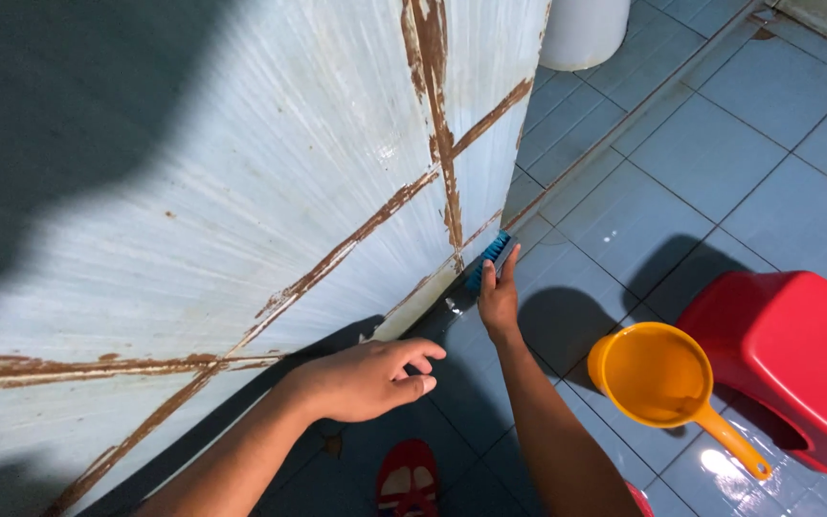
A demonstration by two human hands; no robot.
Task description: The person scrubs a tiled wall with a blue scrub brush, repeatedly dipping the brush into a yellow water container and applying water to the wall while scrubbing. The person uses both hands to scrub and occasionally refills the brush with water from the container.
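My right hand [498, 299] grips a blue scrub brush [490, 257] and presses its bristles against the bottom of a pale tiled wall [241, 191] with brown, rust-stained grout lines. My left hand [368, 378] hovers lower down near the wall's base, fingers loosely curled, holding nothing. Both forearms reach in from the bottom of the view.
A yellow-orange water dipper [660, 375] rests on the wet blue floor tiles [720, 163], beside a red plastic stool [796, 354] at the right. A white bucket [583, 29] stands at the top. A red sandal [407, 479] shows at the bottom edge.
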